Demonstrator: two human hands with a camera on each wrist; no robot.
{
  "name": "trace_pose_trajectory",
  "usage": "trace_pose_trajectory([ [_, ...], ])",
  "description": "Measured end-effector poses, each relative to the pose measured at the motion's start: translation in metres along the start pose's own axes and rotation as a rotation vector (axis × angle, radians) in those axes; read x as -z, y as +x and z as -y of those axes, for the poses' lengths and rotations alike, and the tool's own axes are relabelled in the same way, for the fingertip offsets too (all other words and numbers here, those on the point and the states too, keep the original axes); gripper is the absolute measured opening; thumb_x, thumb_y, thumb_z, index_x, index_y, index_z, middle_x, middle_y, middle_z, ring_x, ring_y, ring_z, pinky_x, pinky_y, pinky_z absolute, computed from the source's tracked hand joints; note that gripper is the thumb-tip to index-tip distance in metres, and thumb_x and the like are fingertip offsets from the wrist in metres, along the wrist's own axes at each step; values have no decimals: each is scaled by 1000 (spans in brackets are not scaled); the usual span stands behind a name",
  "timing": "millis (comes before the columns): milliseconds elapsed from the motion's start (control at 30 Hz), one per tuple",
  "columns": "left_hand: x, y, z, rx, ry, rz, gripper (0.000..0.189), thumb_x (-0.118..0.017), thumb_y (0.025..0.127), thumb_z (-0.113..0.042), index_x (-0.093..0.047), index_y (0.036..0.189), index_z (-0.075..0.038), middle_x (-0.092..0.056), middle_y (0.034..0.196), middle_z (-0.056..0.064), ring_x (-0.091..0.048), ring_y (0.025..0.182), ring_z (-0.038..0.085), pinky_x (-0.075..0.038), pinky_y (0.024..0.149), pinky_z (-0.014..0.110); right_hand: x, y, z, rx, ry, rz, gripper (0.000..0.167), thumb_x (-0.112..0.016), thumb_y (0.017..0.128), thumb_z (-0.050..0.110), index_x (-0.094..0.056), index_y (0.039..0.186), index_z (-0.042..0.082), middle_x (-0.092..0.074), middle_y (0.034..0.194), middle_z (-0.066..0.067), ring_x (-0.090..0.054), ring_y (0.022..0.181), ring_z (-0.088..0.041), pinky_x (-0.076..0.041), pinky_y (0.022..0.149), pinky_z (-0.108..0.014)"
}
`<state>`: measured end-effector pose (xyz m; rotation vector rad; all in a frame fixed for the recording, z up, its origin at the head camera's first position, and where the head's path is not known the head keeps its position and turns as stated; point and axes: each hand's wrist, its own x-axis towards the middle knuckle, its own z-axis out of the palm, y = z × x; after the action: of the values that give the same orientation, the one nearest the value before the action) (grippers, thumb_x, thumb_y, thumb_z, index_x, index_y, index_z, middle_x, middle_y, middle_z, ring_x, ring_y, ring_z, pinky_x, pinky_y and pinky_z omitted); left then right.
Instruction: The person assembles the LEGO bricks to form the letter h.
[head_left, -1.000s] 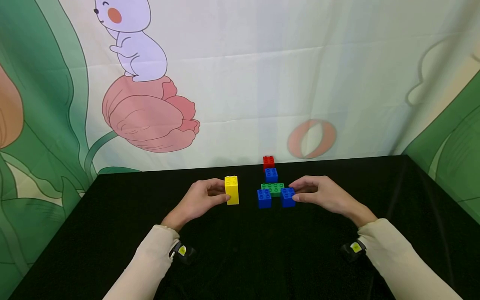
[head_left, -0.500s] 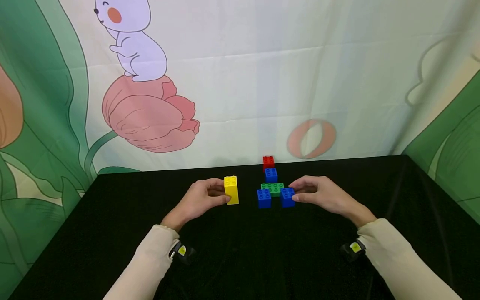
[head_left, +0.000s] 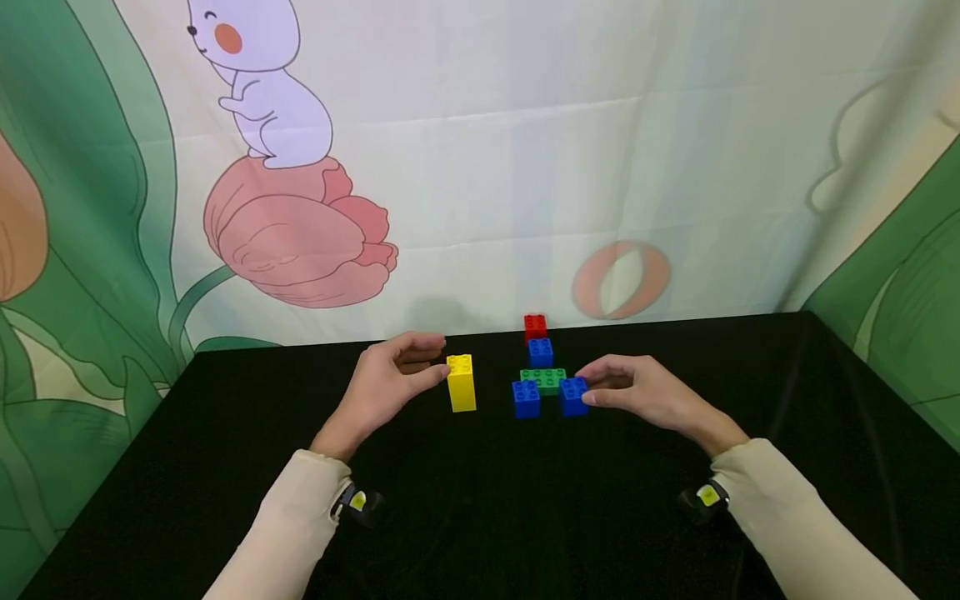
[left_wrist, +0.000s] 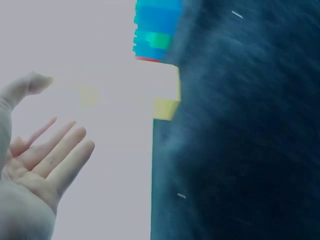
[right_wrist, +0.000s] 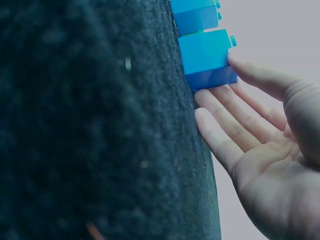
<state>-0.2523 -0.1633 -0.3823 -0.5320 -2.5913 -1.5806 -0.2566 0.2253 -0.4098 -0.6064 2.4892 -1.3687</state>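
Left hand [head_left: 381, 386] grasps nothing, beside the tall yellow plastic block [head_left: 462, 385], left of the flat green plastic brick [head_left: 544, 380]. My right hand [head_left: 645, 387] is at the studded blue plastic block [head_left: 572, 398], green brick's front right; pinching or just touching, I can't tell. Both blocks seem light, stiff; opposite side walls should grip best.

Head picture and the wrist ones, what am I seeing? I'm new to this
No machine here, just a person's bare left hand and right hand. The wide picture comes from a camera on the head; the closer two, from one on each wrist. On the black table: a yellow block, three blue blocks, a green block and a red block. The left hand is open beside the yellow block, holding nothing. The right hand's thumb seems to touch the rightmost blue block; no firm grip shows.
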Motion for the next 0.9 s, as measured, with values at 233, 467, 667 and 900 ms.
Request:
trace_pose_trajectory([
  [233, -1, -3, -27, -95, -49, -97, 37, -81, 96, -14, -71, 131, -7, -72, 128, 8, -72, 114, 24, -59, 94, 30, -2, 2, -1, 12, -5, 2, 44, -74, 101, 28, -65, 137, 5, -70, 127, -12, -67, 118, -30, -56, 102, -49],
  [467, -19, 1, -44, -136, -88, -43, 38, -80, 96, -10, -70, 132, -1, -73, 128, 11, -71, 116, 28, -57, 100, 35, 1, -2, -1, 0, -17, -13, 44, -74, 101, 28, -65, 137, 4, -70, 126, -11, -67, 118, -30, -55, 102, -50],
  [667, -37, 7, -52, -144, -119, -7, 38, -81, 95, -11, -72, 131, -4, -74, 127, 9, -70, 118, 24, -56, 104, 40, 1, -2, -2, -11, 0, -12, 44, -75, 101, 28, -65, 137, 5, -70, 126, -11, -67, 117, -29, -56, 101, -49],
  [900, -59, 10, -51, -125, -120, 27, 36, -81, 95, -11, -72, 129, -4, -74, 127, 9, -71, 117, 24, -56, 103, 42, 0, 0, -2, -10, 11, -16, 45, -75, 100, 28, -65, 137, 5, -70, 127, -12, -68, 116, -29, -57, 100, -48],
])
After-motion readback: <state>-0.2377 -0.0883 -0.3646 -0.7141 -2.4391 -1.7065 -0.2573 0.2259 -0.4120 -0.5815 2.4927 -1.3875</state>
